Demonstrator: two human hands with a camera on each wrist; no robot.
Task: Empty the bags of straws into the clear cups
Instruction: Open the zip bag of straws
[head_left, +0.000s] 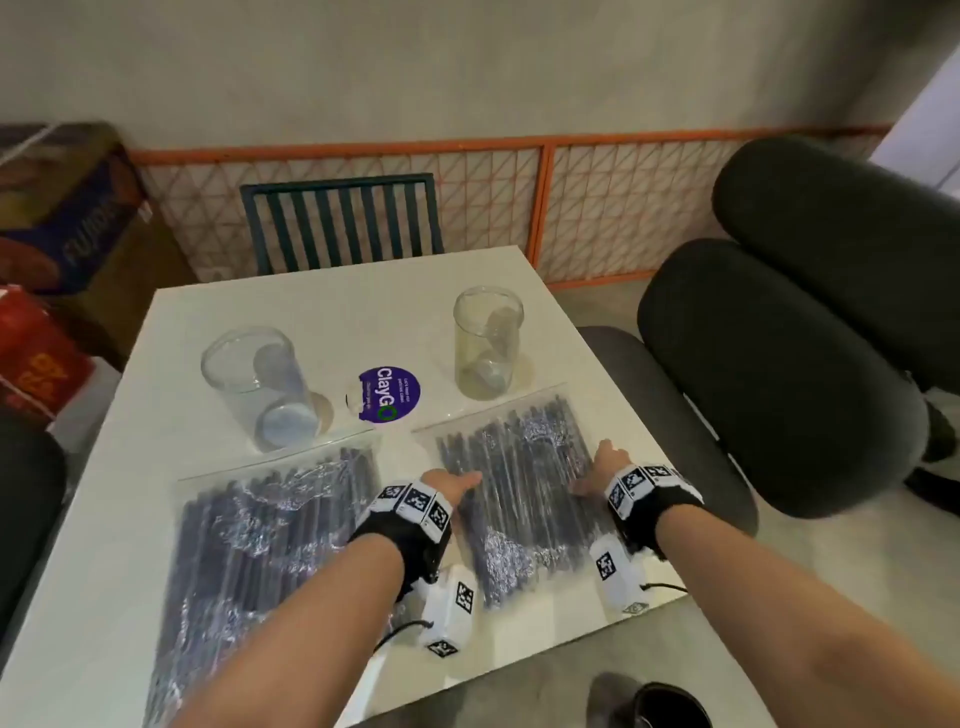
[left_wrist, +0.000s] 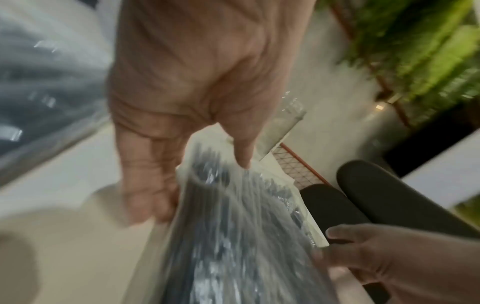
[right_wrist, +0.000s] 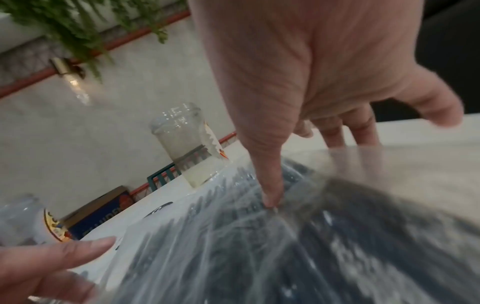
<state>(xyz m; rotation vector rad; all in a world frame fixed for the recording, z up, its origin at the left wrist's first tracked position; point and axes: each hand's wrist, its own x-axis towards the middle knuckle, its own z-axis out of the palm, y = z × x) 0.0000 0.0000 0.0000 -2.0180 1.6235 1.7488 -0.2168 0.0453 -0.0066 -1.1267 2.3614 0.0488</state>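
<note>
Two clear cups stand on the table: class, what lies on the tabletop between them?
A round purple sticker lies flat on the white table between the left cup and the right cup, touching neither; the head view shows it.

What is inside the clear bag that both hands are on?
The right bag is packed with dark straws lying side by side, visible through the plastic. The left hand and right hand cover some; how many is unclear.

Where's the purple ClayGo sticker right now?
In the head view, the purple ClayGo sticker lies flat on the white table, between the two clear cups, just beyond the bags of straws.
</note>
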